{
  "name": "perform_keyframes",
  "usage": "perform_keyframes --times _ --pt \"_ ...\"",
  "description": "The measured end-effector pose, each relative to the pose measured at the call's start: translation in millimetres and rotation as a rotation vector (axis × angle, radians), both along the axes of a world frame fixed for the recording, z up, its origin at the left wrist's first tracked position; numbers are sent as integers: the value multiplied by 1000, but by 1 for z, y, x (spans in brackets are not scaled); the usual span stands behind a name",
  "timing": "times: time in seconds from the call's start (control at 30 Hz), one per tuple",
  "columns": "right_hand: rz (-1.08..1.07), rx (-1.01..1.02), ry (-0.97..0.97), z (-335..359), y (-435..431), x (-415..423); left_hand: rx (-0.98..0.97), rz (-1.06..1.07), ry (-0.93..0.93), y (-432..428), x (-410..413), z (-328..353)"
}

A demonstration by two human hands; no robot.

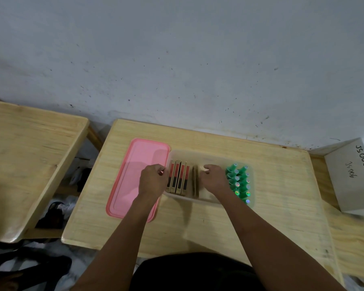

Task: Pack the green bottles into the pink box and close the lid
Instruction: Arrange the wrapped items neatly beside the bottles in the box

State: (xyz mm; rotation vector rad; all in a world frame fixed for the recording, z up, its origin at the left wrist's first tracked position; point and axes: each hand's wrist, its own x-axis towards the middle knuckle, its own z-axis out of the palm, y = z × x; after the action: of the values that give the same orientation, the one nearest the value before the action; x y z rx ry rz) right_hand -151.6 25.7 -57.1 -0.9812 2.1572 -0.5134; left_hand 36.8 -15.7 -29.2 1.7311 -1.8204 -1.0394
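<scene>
A translucent box (210,153) lies in the middle of the wooden table. Several green bottles (239,181) stand packed upright in its right end, caps up. Several tall pink-and-black cartons (178,177) stand in its left part. The pink lid (132,175) lies flat on the table, touching the box's left side. My left hand (152,181) has curled fingers at the box's left wall, pinching its rim beside the first carton. My right hand (213,179) is inside the box between cartons and bottles, fingers curled round a blurred brown carton (195,181).
A second wooden table (29,160) stands to the left across a gap with dark items on the floor. A white cardboard box (353,175) marked JS006 sits at the right. A grey wall runs behind the table.
</scene>
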Motion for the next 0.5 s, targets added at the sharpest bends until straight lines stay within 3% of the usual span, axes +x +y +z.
perform_keyframes --times 0.3,0.5 --pt "113 94 39 0 7 13 7 7 3 1 0 0" --pt "58 106 16 -2 7 20 27 7 7 1 0 0"
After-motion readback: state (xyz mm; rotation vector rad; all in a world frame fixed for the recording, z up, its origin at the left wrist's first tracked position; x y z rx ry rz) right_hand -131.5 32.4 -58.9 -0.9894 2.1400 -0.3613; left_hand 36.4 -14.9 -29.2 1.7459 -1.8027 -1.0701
